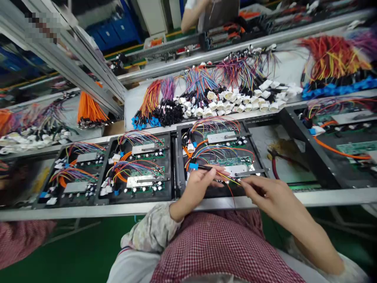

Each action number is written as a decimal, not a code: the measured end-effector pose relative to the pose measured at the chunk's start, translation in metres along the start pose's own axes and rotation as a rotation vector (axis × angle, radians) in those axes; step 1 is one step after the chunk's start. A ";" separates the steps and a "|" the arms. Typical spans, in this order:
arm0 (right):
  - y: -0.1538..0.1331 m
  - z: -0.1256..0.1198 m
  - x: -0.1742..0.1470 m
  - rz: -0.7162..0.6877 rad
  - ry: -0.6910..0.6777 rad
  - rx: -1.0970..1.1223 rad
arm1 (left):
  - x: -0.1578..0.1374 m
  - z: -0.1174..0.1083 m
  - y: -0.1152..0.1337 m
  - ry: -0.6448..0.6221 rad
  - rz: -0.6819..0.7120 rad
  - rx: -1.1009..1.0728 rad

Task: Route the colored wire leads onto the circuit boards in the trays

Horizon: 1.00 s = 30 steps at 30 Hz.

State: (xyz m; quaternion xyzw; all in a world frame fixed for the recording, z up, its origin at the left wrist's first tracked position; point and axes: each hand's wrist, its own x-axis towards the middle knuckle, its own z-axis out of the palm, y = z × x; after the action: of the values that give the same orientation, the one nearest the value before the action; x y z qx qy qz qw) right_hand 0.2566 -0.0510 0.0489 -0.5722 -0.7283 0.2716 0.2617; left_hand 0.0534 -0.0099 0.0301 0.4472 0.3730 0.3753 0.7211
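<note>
My left hand (198,188) is closed around the black-sleeved part of a wire harness (206,168), whose blue connector (193,166) sticks out to the left. Thin yellow, red and dark wires fan from it to the right. With thumb and forefinger, my right hand (266,196) pinches the far ends of these wires, while one red wire hangs loose. Both hands are over the front edge of a black tray (180,157). In that tray lie two green circuit boards (247,160) with metal plates and arched coloured wires.
Bundles of harnesses with white connectors (229,103) and blue connectors (338,88) lie along the back shelf. More board trays (137,196) stand to the left. Red-handled pliers (274,165) rest to the right. Another person's arm (191,17) is across the line.
</note>
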 end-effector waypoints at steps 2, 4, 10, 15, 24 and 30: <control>0.002 0.002 0.005 -0.002 -0.031 -0.014 | 0.005 -0.004 0.001 0.044 -0.034 -0.060; 0.004 0.003 0.008 -0.019 -0.023 -0.022 | 0.009 -0.007 0.002 0.091 -0.022 -0.054; 0.033 -0.014 0.012 -0.033 -0.042 -0.111 | 0.013 -0.026 0.008 0.244 0.064 0.051; 0.063 -0.033 0.011 0.243 0.378 -0.469 | 0.014 -0.034 0.012 0.359 0.182 0.070; 0.081 -0.004 0.008 0.287 0.327 -0.343 | 0.015 -0.017 0.004 0.441 0.177 0.064; 0.086 -0.002 0.008 0.320 0.310 -0.365 | 0.016 -0.012 0.005 0.422 0.205 0.095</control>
State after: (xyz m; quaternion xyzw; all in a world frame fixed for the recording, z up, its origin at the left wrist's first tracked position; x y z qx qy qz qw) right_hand 0.3156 -0.0260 -0.0085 -0.7521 -0.6168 0.0832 0.2166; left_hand 0.0490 0.0100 0.0274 0.4279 0.4854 0.5136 0.5635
